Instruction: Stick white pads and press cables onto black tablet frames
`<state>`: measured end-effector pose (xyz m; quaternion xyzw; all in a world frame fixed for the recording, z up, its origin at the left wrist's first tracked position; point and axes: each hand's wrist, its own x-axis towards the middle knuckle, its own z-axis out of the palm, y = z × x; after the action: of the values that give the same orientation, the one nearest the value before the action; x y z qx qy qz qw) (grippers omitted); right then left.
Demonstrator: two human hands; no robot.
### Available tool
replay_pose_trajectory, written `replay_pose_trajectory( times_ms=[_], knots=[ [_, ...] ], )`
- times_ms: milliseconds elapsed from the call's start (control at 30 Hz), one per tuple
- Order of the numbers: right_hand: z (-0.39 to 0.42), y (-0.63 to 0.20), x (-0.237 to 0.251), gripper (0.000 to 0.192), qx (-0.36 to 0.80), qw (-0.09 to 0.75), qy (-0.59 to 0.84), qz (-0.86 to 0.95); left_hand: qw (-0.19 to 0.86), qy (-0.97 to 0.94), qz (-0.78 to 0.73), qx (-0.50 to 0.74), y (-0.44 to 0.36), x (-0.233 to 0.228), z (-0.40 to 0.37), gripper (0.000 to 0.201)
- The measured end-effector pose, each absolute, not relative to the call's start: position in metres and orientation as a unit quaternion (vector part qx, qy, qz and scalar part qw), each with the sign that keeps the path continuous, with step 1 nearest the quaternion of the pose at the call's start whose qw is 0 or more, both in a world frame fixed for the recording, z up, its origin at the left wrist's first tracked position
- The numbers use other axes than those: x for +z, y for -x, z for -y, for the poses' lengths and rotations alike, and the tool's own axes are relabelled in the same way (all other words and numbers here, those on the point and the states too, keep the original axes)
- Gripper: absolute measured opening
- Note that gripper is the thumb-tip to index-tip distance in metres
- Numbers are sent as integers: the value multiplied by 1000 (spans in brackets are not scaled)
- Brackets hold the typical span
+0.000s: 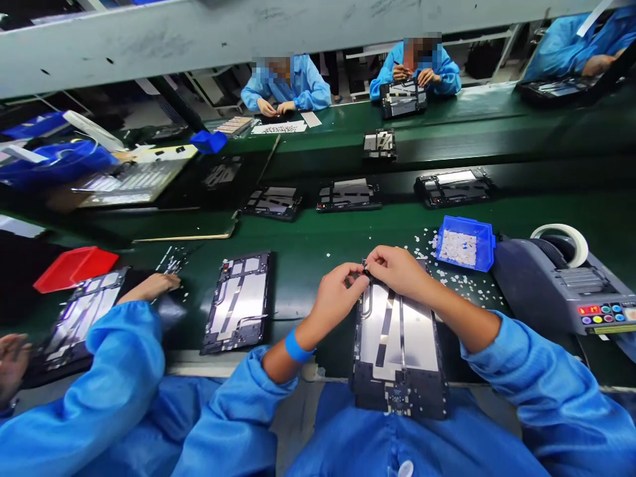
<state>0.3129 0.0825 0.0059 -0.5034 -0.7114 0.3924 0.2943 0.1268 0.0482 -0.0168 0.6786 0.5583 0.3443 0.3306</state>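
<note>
Between both grips [365, 271], tablet's [397, 344] top edge

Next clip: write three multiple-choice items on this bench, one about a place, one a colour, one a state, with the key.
1. Where is the blue bin?
A. right of the hands
B. left of the hands
C. on the panel

2. What colour is the tray at far left?
A. green
B. red
C. white

3. What are the left hand and right hand doing?
A. lying flat and apart
B. gripping the tape dispenser
C. pinching together at the panel's top edge

Key: 1 A, it sits beside the tape dispenser; 2 B, plainly red; 3 C, their fingertips meet over a small dark part.
</note>
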Motion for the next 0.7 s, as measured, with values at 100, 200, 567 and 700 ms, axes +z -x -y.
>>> replay_pose_trajectory(
  times_ms=[100, 200, 567, 700],
  knots=[
    [-76, -311, 4, 10, 299, 296, 513, 748, 306, -681, -568, 347, -125, -14, -51, 17],
    [-67, -308, 2, 15, 193, 263, 514, 793, 253, -707, -568, 336, -124, -11, -50, 17],
    [-62, -317, 7, 23, 183, 218, 458, 842, 65, -822, -507, 250, -122, -7, -37, 25],
    [-61, -313, 8, 22, 167, 212, 493, 827, 98, -818, -502, 264, -124, -7, -38, 22]
  ],
)
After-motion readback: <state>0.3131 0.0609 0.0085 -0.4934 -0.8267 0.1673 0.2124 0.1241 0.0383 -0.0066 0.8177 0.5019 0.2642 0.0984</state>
